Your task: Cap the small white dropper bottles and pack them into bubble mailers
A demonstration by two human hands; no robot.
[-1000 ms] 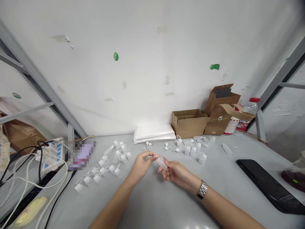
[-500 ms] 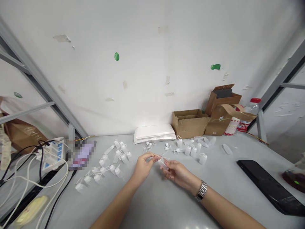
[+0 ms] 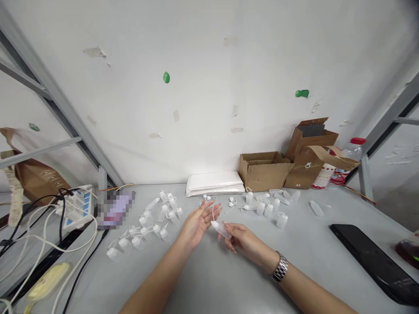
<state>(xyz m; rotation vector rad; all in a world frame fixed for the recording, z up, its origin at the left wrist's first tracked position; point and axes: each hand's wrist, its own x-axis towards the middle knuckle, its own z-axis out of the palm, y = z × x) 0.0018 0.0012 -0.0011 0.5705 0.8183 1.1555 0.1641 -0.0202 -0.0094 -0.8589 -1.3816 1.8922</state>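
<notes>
R hand [image 3: 244,237] pinches small clear bottle [image 3: 221,230] btwn thumb & fingers, low over bench [image 3: 209,279]. L hand [image 3: 197,221] open, fingers spread, just beside bottle's tip. Capped bottles [image 3: 150,222] lie left of L hand.

a small translucent white bottle [image 3: 221,230] lies tilted, cap end toward the upper left, pinched in the right hand [image 3: 244,239], thin white tether looping up from its tip.
</notes>
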